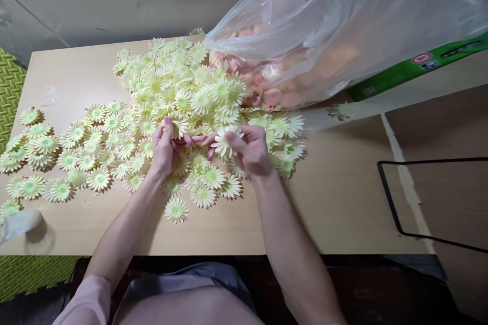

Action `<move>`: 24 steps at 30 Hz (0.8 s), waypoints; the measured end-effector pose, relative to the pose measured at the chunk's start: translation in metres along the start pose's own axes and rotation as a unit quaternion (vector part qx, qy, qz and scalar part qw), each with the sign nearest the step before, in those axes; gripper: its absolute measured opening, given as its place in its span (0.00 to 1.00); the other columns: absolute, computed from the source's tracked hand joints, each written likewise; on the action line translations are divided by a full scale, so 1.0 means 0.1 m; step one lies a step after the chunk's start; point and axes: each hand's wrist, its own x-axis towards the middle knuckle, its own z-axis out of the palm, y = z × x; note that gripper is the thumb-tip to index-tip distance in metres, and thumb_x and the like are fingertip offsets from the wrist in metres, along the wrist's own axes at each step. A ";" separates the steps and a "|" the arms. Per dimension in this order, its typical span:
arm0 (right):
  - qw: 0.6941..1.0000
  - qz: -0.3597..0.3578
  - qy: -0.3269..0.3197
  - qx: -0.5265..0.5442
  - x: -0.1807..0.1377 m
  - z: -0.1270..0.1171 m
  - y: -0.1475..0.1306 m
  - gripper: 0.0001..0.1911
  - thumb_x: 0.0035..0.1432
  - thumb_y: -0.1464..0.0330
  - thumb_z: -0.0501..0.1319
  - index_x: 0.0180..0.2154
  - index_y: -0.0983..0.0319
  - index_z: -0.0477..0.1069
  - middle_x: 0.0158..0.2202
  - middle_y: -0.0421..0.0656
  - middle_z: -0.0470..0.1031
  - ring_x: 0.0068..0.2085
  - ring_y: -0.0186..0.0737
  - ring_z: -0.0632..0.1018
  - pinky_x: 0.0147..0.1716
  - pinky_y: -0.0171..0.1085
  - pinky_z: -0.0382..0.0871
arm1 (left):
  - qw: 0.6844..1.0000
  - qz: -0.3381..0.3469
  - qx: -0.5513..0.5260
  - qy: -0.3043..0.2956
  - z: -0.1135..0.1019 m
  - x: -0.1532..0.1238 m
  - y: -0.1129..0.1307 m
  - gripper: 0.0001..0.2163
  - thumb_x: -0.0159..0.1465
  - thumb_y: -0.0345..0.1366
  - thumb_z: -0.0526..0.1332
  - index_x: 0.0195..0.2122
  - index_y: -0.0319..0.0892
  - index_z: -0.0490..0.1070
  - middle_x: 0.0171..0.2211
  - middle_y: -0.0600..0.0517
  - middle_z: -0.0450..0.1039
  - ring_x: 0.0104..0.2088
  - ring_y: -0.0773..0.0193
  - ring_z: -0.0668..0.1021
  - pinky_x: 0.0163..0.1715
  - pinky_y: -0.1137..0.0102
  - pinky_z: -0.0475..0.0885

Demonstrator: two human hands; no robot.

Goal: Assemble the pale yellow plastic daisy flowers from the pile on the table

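My left hand (166, 148) pinches a pale yellow-green artificial flower head (178, 126) between thumb and fingers. Just to its right, my right hand (249, 150) grips another artificial flower head (224, 141), its thumb pressed on the petals. The fingertips of both hands nearly meet, and I cannot tell whether they touch. Beneath and beyond them spreads a heap of similar flower heads (183, 78), some with pinkish petal tips. Single blooms lie nearer to me, one flower head (176, 210) close to my left forearm.
A clear plastic bag (328, 35) holding pink and peach pieces lies on the back right of the wooden table (343, 203). A green box edge (415, 66) shows beside it. At right is a black wire frame (389, 198); at left front, a whitish translucent object (21, 224).
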 end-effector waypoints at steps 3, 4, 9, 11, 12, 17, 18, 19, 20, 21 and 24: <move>0.981 -0.055 0.160 -0.093 0.06 -0.03 0.08 0.22 0.62 0.52 0.58 0.26 0.61 0.75 0.25 0.42 0.72 0.27 0.36 0.73 0.28 0.38 0.67 | 0.999 -0.021 0.006 -0.037 0.02 -0.01 0.02 0.27 0.60 0.63 0.54 0.41 0.42 0.69 0.26 0.50 0.77 0.41 0.55 0.83 0.42 0.61 0.79; 0.970 -0.075 0.196 -0.123 0.08 -0.02 0.11 0.22 0.62 0.51 0.58 0.26 0.61 0.74 0.27 0.43 0.73 0.29 0.37 0.73 0.29 0.38 0.67 | 0.998 -0.029 0.007 -0.051 0.03 -0.01 0.04 0.30 0.60 0.65 0.51 0.43 0.41 0.69 0.30 0.46 0.78 0.43 0.53 0.83 0.44 0.60 0.79; 0.905 -0.131 0.344 -0.213 0.14 0.04 0.15 0.22 0.58 0.52 0.62 0.24 0.62 0.68 0.32 0.45 0.71 0.34 0.38 0.72 0.30 0.38 0.66 | 0.995 -0.009 0.024 -0.092 0.06 -0.03 0.09 0.23 0.64 0.56 0.55 0.49 0.42 0.70 0.47 0.42 0.78 0.51 0.51 0.79 0.53 0.54 0.74; 0.882 -0.134 0.389 -0.229 0.14 0.04 0.16 0.23 0.56 0.51 0.64 0.22 0.61 0.65 0.28 0.42 0.68 0.31 0.36 0.70 0.29 0.37 0.64 | 0.992 0.009 0.029 -0.118 0.05 -0.03 0.09 0.18 0.65 0.51 0.57 0.50 0.46 0.68 0.50 0.44 0.76 0.53 0.51 0.78 0.55 0.52 0.71; 0.879 -0.130 0.400 -0.225 0.14 0.03 0.15 0.23 0.56 0.51 0.64 0.21 0.61 0.63 0.26 0.40 0.66 0.29 0.35 0.68 0.28 0.37 0.63 | 0.990 0.017 0.035 -0.134 0.04 -0.04 0.08 0.17 0.65 0.50 0.58 0.51 0.48 0.68 0.52 0.45 0.75 0.55 0.51 0.77 0.55 0.51 0.70; 0.966 -0.062 0.235 -0.082 0.06 0.03 0.09 0.21 0.58 0.53 0.63 0.23 0.61 0.66 0.19 0.36 0.65 0.20 0.29 0.65 0.18 0.33 0.58 | 0.972 0.062 0.087 -0.210 0.00 -0.04 0.03 0.18 0.65 0.45 0.61 0.56 0.53 0.66 0.60 0.47 0.69 0.60 0.52 0.72 0.58 0.51 0.68; 0.981 -0.047 0.181 -0.051 0.05 0.04 0.07 0.20 0.58 0.54 0.64 0.24 0.62 0.68 0.19 0.37 0.67 0.19 0.28 0.66 0.17 0.32 0.58 | 0.969 0.067 0.096 -0.219 -0.01 -0.04 0.02 0.19 0.65 0.45 0.61 0.57 0.53 0.65 0.60 0.47 0.68 0.61 0.52 0.70 0.58 0.51 0.68; 0.991 -0.030 0.132 -0.022 0.04 0.06 0.06 0.19 0.57 0.54 0.65 0.26 0.62 0.70 0.20 0.38 0.70 0.18 0.28 0.66 0.15 0.31 0.58 | 0.966 0.071 0.106 -0.227 -0.01 -0.04 0.02 0.19 0.65 0.45 0.60 0.57 0.53 0.65 0.61 0.47 0.67 0.61 0.52 0.69 0.58 0.52 0.68; 0.996 -0.011 0.092 0.005 0.03 0.08 0.06 0.17 0.56 0.55 0.66 0.28 0.62 0.72 0.22 0.38 0.72 0.16 0.27 0.67 0.14 0.31 0.58 | 0.963 0.074 0.117 -0.233 -0.01 -0.04 0.02 0.19 0.65 0.44 0.61 0.57 0.52 0.65 0.61 0.46 0.67 0.62 0.52 0.69 0.58 0.52 0.68; 0.998 0.006 0.059 0.029 0.02 0.09 0.05 0.15 0.55 0.56 0.67 0.30 0.63 0.73 0.23 0.38 0.73 0.16 0.27 0.68 0.12 0.30 0.59 | 0.960 0.077 0.128 -0.238 0.00 -0.05 0.03 0.19 0.65 0.44 0.61 0.57 0.52 0.66 0.61 0.47 0.67 0.62 0.52 0.69 0.58 0.53 0.68; 0.996 0.040 0.012 0.075 0.01 0.13 0.07 0.14 0.53 0.59 0.69 0.35 0.62 0.75 0.23 0.37 0.75 0.15 0.28 0.71 0.11 0.29 0.62 | 0.954 0.061 0.160 -0.245 0.03 -0.09 0.07 0.19 0.64 0.43 0.63 0.56 0.52 0.68 0.61 0.47 0.67 0.60 0.54 0.70 0.60 0.54 0.67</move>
